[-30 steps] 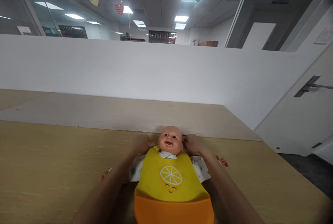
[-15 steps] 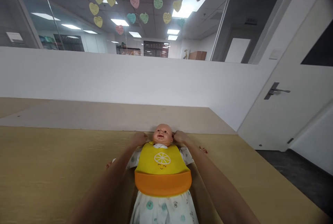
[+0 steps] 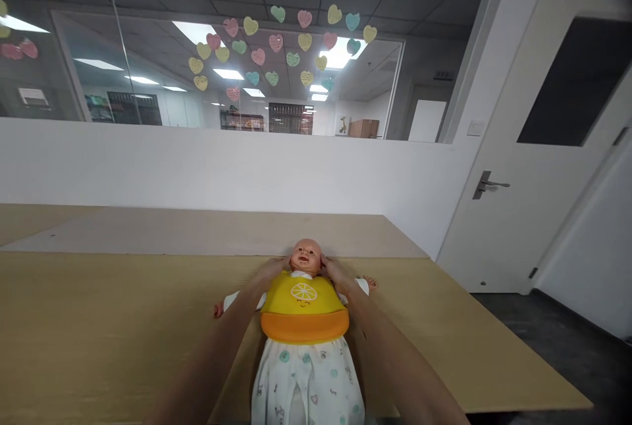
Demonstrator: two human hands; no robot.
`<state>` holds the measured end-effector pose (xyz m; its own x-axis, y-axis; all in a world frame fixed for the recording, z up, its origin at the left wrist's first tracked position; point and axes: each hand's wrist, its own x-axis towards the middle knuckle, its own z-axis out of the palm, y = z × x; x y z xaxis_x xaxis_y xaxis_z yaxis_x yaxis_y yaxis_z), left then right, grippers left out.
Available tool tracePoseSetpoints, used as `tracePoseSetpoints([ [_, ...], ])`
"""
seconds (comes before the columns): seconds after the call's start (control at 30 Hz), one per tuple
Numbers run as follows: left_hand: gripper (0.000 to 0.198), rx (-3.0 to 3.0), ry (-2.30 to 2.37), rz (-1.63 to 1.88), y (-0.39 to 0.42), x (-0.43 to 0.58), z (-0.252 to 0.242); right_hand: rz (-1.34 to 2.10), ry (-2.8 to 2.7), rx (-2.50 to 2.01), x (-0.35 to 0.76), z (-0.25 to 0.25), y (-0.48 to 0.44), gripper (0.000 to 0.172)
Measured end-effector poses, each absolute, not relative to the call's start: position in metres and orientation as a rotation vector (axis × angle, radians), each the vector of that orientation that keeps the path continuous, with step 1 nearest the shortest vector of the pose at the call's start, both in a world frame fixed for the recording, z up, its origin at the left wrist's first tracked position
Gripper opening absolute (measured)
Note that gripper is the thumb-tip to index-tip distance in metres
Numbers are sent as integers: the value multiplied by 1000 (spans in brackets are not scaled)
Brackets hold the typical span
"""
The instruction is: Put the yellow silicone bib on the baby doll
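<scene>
A baby doll (image 3: 305, 255) lies on its back on the table, its head toward the wall and its arms spread out. It wears white printed clothes (image 3: 309, 379). Over its chest lies a yellow bib (image 3: 303, 295) with a white citrus slice, a smiling face and an orange pocket (image 3: 305, 327) along the bottom. My left hand (image 3: 275, 268) is at the left side of the doll's neck, its fingers curled in behind. On the other side my right hand (image 3: 336, 270) touches the head and neck, fingers bent inward. The fingertips and anything between them are hidden behind the neck.
The wooden table (image 3: 123, 320) reaches a white wall (image 3: 222, 165) at the back, with a grey-beige strip (image 3: 207, 227) along it. Above is a glass window with heart-shaped notes (image 3: 275, 43). A white door (image 3: 498, 234) stands to the right.
Both hands have moved inward from beside the doll's head to its neck, and their fingers have gone behind it. The camera view has tilted up and shifted.
</scene>
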<state>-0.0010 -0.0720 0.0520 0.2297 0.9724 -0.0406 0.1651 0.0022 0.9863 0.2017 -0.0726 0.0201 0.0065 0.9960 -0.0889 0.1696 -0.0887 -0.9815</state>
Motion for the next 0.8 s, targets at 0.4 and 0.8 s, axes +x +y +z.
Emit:
tracePoseSetpoints([
  [0.4, 73, 1225, 925, 1193, -176, -20, 104, 1294, -959, -1016, 183, 80, -175, 39],
  [0.8, 60, 1452, 787, 1267, -388, -64, 90, 1026, -1035, -1000, 195, 68, -413, 50],
])
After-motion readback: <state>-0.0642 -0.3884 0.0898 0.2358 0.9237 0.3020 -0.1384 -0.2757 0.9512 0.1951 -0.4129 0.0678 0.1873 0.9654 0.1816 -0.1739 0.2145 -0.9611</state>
